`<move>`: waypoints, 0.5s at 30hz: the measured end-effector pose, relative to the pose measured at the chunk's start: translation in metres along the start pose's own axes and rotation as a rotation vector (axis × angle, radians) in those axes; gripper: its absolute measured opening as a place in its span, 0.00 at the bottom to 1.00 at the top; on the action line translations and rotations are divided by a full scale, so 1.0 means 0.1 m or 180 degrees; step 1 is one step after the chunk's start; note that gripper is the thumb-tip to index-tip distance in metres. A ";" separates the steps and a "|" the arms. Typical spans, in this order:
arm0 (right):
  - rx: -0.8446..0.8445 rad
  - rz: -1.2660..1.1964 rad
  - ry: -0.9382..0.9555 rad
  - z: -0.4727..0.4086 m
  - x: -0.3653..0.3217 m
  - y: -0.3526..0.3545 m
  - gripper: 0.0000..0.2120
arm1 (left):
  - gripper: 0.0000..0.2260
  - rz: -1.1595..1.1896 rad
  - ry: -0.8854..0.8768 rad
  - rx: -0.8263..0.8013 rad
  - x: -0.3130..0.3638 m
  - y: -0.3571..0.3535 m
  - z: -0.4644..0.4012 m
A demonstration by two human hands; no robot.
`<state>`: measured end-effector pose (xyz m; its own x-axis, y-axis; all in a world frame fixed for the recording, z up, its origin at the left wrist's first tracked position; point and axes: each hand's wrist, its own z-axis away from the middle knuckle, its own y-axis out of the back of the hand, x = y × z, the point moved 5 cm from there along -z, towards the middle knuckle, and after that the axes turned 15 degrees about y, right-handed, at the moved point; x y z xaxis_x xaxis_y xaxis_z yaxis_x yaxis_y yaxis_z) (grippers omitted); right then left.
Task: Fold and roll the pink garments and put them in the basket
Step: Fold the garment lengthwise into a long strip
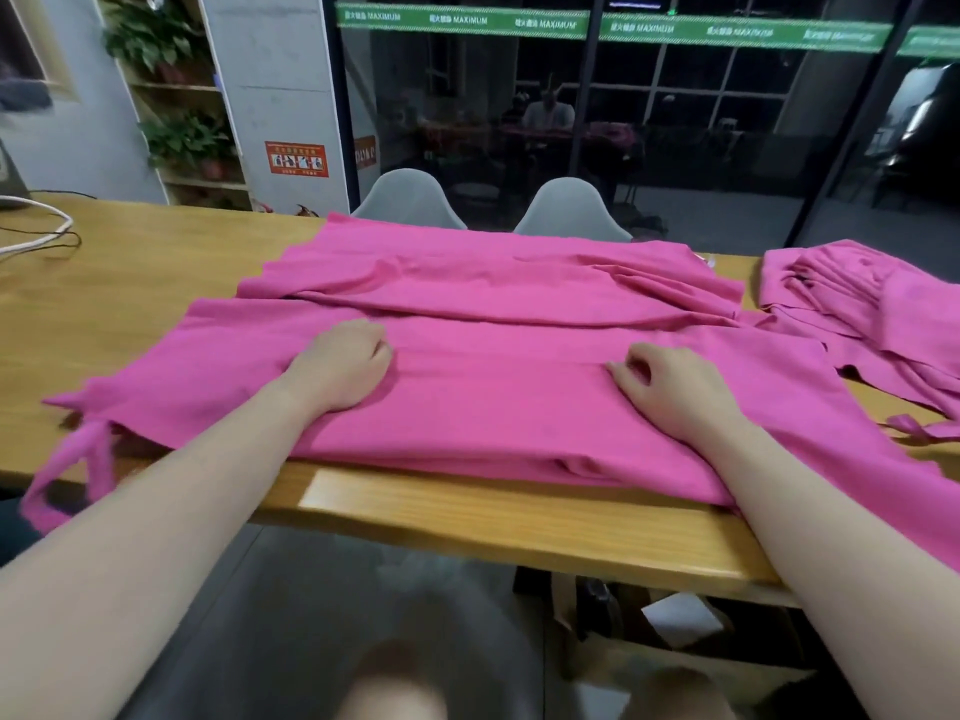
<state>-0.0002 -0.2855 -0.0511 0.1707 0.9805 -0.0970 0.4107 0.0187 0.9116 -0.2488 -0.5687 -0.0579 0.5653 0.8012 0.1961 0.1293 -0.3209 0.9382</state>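
1. We are working on the pink garment (467,407) spread across the wooden table (130,262). It is lying broad and mostly flat, with a long crease running left to right across its middle and a folded layer lying across the far half.
2. Our left hand (343,368) is resting knuckles-up on the cloth left of centre, fingers curled under. We cannot tell whether it is pinching fabric or only pressing down.
3. Our right hand (670,389) is sitting right of centre, fingers bent with the tips touching the crease, seemingly nipping a small ridge of cloth. The grip is narrow at most.
4. We are judging that both hands are placed level along the crease so the near half can be folded or rolled evenly.
5. The near edge is hanging over the table's near edge, and a strap (78,470) is dangling off the near left corner. These loose ends could drag.
6. A second pink garment (857,304) is lying crumpled at the far right, touching the first, and it may get caught up in the fold.
7. 2 grey chairs (410,200) are standing beyond the far edge, and white and black cables (36,241) are lying at the far left, well apart from the cloth.
8. We are seeing no basket anywhere.
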 end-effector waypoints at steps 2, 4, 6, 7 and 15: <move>0.0028 -0.0046 0.0011 -0.02 0.04 -0.04 0.16 | 0.11 0.0076 -0.0019 -0.0055 -0.02 -0.08 -0.06; 0.0014 -0.0084 0.0017 -0.03 0.06 -0.06 0.15 | 0.10 0.0080 -0.0059 -0.0073 -0.02 -0.10 -0.08; 0.0037 -0.0093 0.0014 -0.02 0.07 -0.07 0.15 | 0.11 0.0104 -0.0112 -0.0069 -0.02 -0.11 -0.08; 0.0048 -0.0100 0.0009 -0.02 0.07 -0.08 0.15 | 0.12 0.0122 -0.0125 -0.0071 -0.02 -0.11 -0.06; 0.0065 -0.0052 -0.0018 0.15 -0.01 -0.04 0.18 | 0.10 0.0230 -0.0105 -0.0138 -0.05 -0.01 0.16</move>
<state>0.0112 -0.2893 -0.0605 0.1688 0.9790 -0.1141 0.4317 0.0307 0.9015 -0.2390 -0.5802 -0.0641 0.5985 0.7595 0.2550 0.0522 -0.3546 0.9336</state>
